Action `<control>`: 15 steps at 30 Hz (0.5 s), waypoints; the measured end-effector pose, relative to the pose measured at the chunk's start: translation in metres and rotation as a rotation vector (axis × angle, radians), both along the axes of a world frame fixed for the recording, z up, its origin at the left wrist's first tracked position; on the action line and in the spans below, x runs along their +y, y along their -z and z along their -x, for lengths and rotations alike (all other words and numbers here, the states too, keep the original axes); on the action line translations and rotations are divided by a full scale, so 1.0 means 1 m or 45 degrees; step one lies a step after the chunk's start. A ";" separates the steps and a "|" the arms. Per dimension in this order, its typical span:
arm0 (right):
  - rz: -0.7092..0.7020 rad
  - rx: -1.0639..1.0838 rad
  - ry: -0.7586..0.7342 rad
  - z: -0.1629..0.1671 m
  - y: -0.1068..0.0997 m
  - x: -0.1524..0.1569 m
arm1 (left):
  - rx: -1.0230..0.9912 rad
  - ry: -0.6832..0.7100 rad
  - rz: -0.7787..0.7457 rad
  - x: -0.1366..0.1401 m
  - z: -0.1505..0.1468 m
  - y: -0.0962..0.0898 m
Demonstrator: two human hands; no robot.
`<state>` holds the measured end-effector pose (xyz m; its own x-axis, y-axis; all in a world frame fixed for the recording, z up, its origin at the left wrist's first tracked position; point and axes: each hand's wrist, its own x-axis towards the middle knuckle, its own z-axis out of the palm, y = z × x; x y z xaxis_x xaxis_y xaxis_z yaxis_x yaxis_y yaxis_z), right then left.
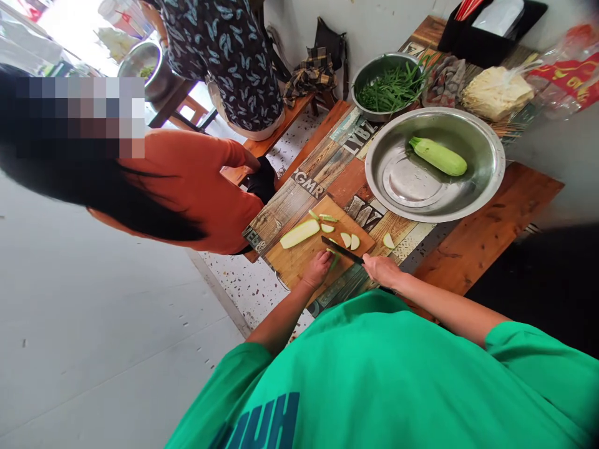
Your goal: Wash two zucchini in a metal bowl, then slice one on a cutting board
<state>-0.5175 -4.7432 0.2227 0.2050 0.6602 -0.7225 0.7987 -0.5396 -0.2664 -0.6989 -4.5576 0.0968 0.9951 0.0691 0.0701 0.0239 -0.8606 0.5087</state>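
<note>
My right hand point(381, 270) grips the handle of a dark-bladed knife point(344, 251), its blade slanting over the wooden cutting board point(292, 269). Beside the blade, the curled fingers of my left hand point(319, 268) press on a small piece of zucchini point(334, 259), mostly hidden by fingers and knife. Farther back on the board lies a long, cut zucchini half point(300, 234), pale face up. Half-round zucchini slices point(346, 240) and thin green-edged strips point(328, 217) are scattered around it. One more slice point(388, 241) rests on the tabletop, right of the board.
A steel basin point(390, 198) with a whole zucchini point(438, 156) stands behind the board. Beyond it are a bowl of green vegetables point(388, 87), a cloth point(443, 82), enoki mushrooms point(496, 93) and a black holder point(491, 31). A person in orange point(182, 168) sits left; another person point(224, 62) is behind.
</note>
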 end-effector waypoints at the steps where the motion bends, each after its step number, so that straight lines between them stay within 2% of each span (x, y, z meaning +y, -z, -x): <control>1: -0.004 -0.003 0.000 0.002 -0.002 0.000 | -0.001 0.005 0.003 0.000 0.001 0.000; 8: 0.005 -0.025 0.009 0.017 -0.011 -0.002 | -0.008 0.029 0.029 0.001 0.003 0.001; 15: 0.048 -0.021 0.002 0.019 -0.005 0.001 | 0.002 0.043 0.068 0.001 0.002 0.002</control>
<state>-0.5362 -4.7424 0.2279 0.2180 0.6321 -0.7435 0.8021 -0.5501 -0.2325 -0.7012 -4.5566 0.0948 0.9971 0.0392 0.0655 -0.0036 -0.8328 0.5536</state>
